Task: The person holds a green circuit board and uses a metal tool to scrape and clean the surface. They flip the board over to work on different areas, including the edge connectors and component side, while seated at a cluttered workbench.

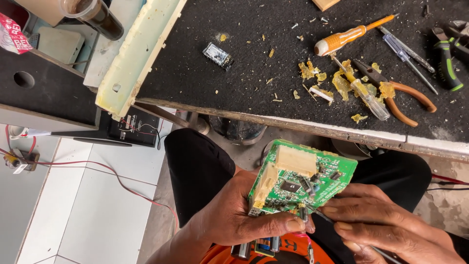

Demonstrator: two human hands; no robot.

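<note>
Board (303,178) in my left hand (239,215), component side up.
Long axis runs up-right from my pinching thumb; right hand (386,230) fingers pressed around a thin probe (320,213) at its lower edge.

A red package (12,34) with white printing sat at the far left edge, only partly in view, its corner poking over a dark box. Lower on the left, near the red wires on the white floor, a small white tag (19,168) lay beside a little component; its markings were too small to tell. On the black device under the tabletop, a pale label patch (131,124) showed faintly.
</note>
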